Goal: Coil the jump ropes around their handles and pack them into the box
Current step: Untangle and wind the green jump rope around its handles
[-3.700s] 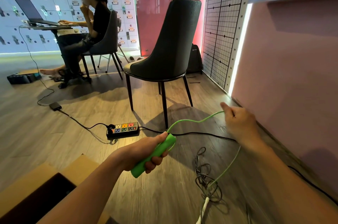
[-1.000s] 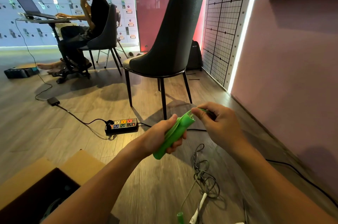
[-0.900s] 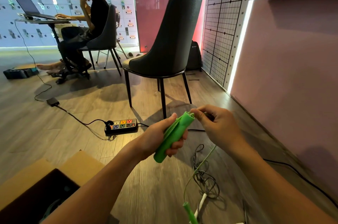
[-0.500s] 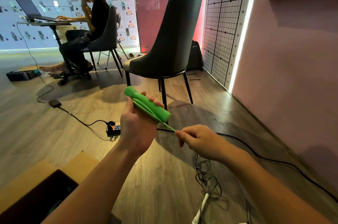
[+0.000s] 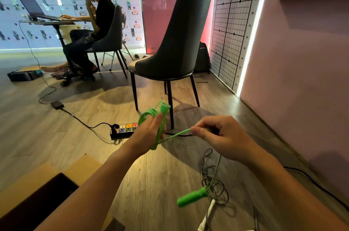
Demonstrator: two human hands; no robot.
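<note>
Several loops of green rope wound on handle, gripped in my left hand. Right hand pinches taut strand just right. Second green handle low, near right, so short tail left to wind. Grey rope uncoiled on floor. Box near left; packing not yet done.

dark chair centre | power strip on floor | person at laptop
</note>
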